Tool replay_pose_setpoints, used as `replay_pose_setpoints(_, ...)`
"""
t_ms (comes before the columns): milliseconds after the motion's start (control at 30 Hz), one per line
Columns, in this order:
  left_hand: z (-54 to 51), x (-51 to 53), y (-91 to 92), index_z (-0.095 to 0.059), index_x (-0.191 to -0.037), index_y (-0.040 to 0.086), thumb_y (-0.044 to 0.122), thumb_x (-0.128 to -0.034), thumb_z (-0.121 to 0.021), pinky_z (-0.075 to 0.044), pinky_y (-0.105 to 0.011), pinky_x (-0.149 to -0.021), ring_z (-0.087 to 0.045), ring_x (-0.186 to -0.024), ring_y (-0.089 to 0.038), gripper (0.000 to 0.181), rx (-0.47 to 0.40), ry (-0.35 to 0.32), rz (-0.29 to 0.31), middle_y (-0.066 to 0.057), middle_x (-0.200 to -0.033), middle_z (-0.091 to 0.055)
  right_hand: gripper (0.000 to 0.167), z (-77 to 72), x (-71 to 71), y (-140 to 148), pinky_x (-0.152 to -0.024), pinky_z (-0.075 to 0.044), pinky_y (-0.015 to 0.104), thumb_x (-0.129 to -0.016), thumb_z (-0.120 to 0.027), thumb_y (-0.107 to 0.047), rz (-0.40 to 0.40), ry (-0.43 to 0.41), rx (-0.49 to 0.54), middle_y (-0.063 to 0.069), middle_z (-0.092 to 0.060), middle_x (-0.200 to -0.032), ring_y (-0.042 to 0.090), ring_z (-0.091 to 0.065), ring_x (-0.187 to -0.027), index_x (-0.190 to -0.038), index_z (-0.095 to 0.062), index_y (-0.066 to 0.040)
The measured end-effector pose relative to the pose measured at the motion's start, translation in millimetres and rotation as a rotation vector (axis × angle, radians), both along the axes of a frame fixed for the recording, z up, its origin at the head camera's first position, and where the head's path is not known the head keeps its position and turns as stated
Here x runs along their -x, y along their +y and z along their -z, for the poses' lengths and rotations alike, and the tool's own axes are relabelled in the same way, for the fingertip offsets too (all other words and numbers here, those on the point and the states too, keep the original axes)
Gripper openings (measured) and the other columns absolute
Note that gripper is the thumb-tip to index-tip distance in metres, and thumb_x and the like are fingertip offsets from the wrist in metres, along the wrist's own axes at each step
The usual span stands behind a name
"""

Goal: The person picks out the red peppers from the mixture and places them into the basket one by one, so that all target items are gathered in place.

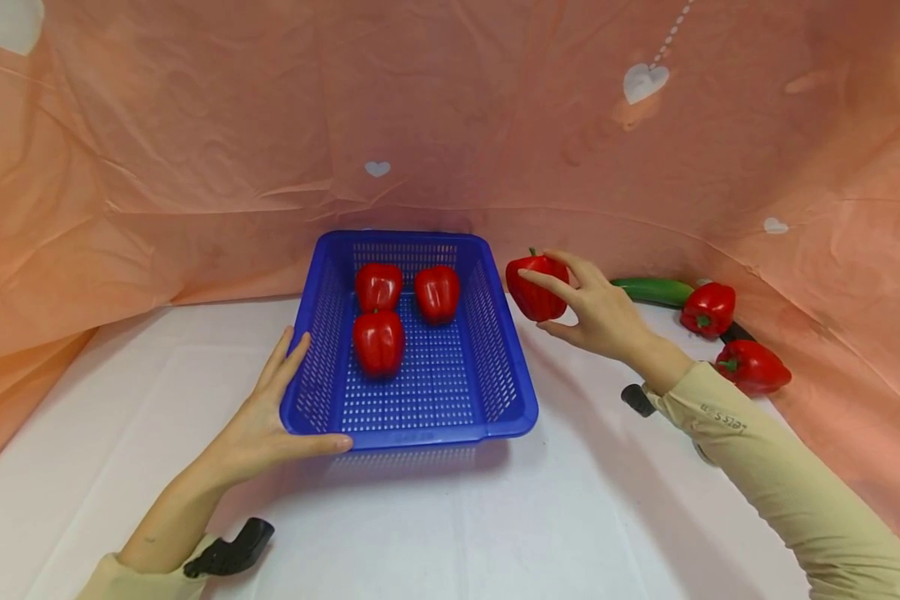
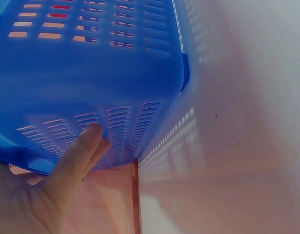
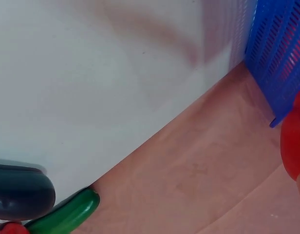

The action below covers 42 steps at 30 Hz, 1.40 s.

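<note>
A blue perforated plastic basket (image 1: 420,437) stands on the white-covered table with three red bell peppers inside: one back left (image 1: 378,287), one back right (image 1: 437,294) and one in front (image 1: 378,343). At its front left corner my left hand (image 1: 270,421) holds the rim, the thumb along the front edge and the fingers against the left side. In the left wrist view those fingers (image 2: 79,153) lie on the outer slotted wall. Just right of the basket, my right hand (image 1: 596,308) grips another red bell pepper (image 1: 536,287) in the air, between thumb and fingers.
At the right lie a green cucumber-like vegetable (image 1: 654,290), two more red bell peppers, one behind (image 1: 708,308) and one nearer (image 1: 753,367), and a dark eggplant (image 3: 21,192), mostly hidden in the head view. An orange cloth (image 1: 450,125) with white hearts hangs behind and at the sides.
</note>
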State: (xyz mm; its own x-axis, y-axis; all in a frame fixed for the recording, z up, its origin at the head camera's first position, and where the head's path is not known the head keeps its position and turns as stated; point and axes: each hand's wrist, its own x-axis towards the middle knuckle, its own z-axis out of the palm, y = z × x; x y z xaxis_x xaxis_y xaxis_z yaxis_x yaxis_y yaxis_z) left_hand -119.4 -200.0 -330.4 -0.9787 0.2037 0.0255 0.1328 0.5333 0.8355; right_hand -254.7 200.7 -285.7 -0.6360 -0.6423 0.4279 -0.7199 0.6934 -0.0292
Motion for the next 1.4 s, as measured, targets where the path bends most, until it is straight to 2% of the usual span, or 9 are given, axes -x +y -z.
replay_pose_setpoints(500,-0.8,-0.8,1.4,-0.002,-0.156,0.024,0.031,-0.0641,-0.088,-0.013,-0.079,-0.100,0.000,-0.144,-0.048,0.126,-0.002,0.008,-0.001,-0.003,-0.162,0.014,0.077,-8.8,-7.4,-11.9,-0.083,-0.056,0.050,-0.073,-0.084,-0.017,-0.086,0.038,-0.017,0.019,-0.039,-0.145,0.039,-0.043,-0.128,-0.140,-0.047,-0.024)
replay_pose_setpoints(800,-0.9,-0.7,1.1,-0.002,-0.156,0.025,0.031,-0.0640,-0.088,-0.013,-0.079,-0.100,0.000,-0.144,-0.049,0.126,0.002,0.004,-0.004,-0.003,-0.161,0.014,0.076,-12.5,-10.1,-21.2,-0.080,-0.057,0.048,-0.074,-0.083,-0.020,-0.100,0.054,-0.028,0.019,-0.039,-0.145,0.038,-0.045,-0.127,-0.141,-0.047,-0.024)
replay_pose_setpoints(1133,-1.1,-0.4,1.2,-0.001,-0.155,0.027,0.033,-0.0645,-0.087,-0.015,-0.080,-0.099,-0.001,-0.144,-0.050,0.125,0.012,-0.010,-0.009,-0.003,-0.161,0.016,0.075,-17.6,-14.6,-35.1,-0.075,-0.058,0.046,-0.074,-0.083,-0.023,-0.094,-0.015,-0.040,0.017,-0.037,-0.147,0.037,-0.043,-0.129,-0.141,-0.047,-0.024)
replay_pose_setpoints(1400,-2.2,-0.2,0.9,-0.001,-0.155,0.028,0.033,-0.0645,-0.087,-0.014,-0.080,-0.098,0.000,-0.144,-0.050,0.125,0.007,-0.017,-0.008,-0.001,-0.161,0.016,0.076,-21.6,-15.2,-45.9,-0.073,-0.058,0.048,-0.073,-0.083,-0.029,-0.098,-0.012,-0.051,0.017,-0.042,-0.143,0.035,-0.048,-0.125,-0.140,-0.047,-0.025)
